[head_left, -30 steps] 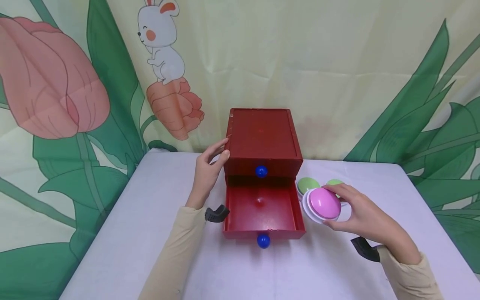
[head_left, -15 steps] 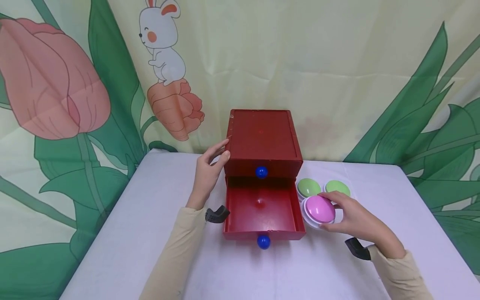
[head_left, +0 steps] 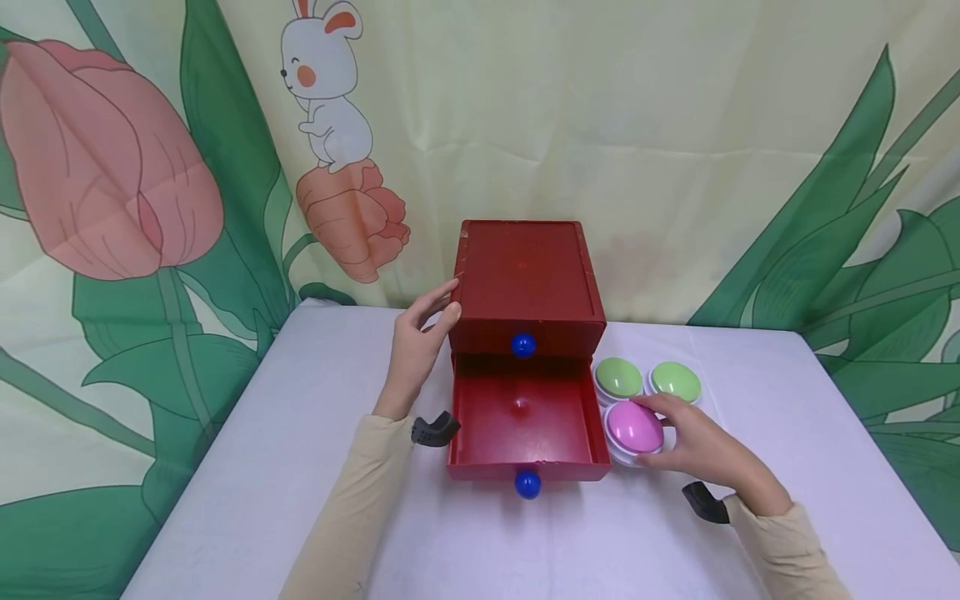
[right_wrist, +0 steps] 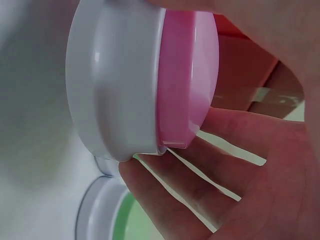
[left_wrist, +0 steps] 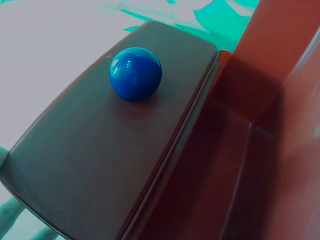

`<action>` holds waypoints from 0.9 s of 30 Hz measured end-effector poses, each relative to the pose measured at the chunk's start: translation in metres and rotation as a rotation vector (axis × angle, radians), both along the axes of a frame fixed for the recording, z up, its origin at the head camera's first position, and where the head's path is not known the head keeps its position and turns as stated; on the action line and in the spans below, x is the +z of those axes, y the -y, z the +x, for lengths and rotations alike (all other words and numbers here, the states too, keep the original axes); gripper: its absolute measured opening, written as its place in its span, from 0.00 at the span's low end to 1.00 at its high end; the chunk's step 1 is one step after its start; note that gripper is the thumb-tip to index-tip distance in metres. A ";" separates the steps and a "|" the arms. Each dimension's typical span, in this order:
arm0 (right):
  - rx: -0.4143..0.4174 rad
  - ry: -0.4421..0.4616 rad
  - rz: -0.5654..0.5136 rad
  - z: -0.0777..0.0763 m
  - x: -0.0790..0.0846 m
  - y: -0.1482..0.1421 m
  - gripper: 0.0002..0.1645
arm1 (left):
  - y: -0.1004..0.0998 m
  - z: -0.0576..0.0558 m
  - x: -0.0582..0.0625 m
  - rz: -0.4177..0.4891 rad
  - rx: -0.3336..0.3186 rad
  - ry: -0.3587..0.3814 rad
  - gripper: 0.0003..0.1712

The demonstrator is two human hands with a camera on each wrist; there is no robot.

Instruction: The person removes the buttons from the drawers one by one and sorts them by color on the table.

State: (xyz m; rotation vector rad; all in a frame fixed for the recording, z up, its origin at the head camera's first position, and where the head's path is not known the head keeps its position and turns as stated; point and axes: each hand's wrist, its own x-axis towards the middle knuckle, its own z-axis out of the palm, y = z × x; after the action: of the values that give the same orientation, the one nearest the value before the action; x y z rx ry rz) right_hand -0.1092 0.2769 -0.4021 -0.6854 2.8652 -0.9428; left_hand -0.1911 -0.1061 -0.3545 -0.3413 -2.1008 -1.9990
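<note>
Beside the open lower drawer (head_left: pixel 540 442), the right hand (head_left: pixel 701 446) pinches the pink button (head_left: pixel 634 427), near two green buttons (head_left: pixel 618 377) (head_left: pixel 676 381); the left hand (head_left: pixel 416 346), its thumb parted from the fingers, touches the red cabinet (head_left: pixel 522 275).

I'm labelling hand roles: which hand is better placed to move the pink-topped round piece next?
Probably the right hand: its fingers grip the pink-topped piece. The left hand touches the red cabinet's left side, across the open drawer from it.

White table (head_left: pixel 562 550) under drawers (head_left: pixel 527 271), green-topped discs (head_left: pixel 677 381)
</note>
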 end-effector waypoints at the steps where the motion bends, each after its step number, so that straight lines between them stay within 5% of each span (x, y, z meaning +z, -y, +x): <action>1: 0.006 -0.010 -0.005 0.000 -0.001 0.000 0.45 | 0.000 -0.001 -0.002 0.001 0.000 -0.002 0.24; 27: -0.001 -0.003 0.052 -0.008 -0.026 0.001 0.48 | 0.001 -0.003 -0.005 -0.005 0.000 -0.028 0.23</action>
State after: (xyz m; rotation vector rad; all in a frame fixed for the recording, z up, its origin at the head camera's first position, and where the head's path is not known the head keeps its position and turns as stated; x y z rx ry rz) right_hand -0.1177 0.2761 -0.4285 -0.6818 2.8817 -0.8648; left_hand -0.1942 -0.1067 -0.3596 -0.3680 -2.0893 -1.9776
